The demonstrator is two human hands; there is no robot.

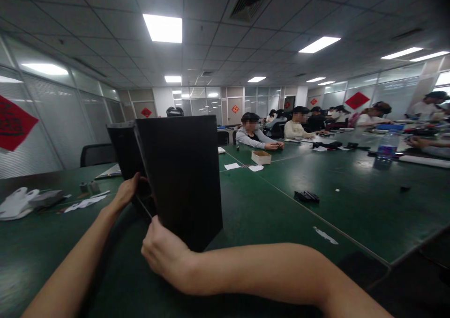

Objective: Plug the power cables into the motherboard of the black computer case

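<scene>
A tall black computer case (181,177) stands upright on the green table in front of me, with its side panel turned to the right. Another black panel-like part (124,147) shows at its left, angled away from the main body. My left hand (128,191) reaches in at the gap between them; its fingertips are partly hidden against the dark inside. At the case's lower front edge, my right hand (163,245) is closed round a thin rod-shaped tool (145,206), which slants up and left toward my left hand. The tool's handle end is hidden in my fist.
Over the green table (253,215) lie a black plastic part (306,196), a torn white strip (325,235) and a small open box (260,157). White plastic bags (17,203) lie at left. A water bottle (387,144) stands right. Several people sit farther along.
</scene>
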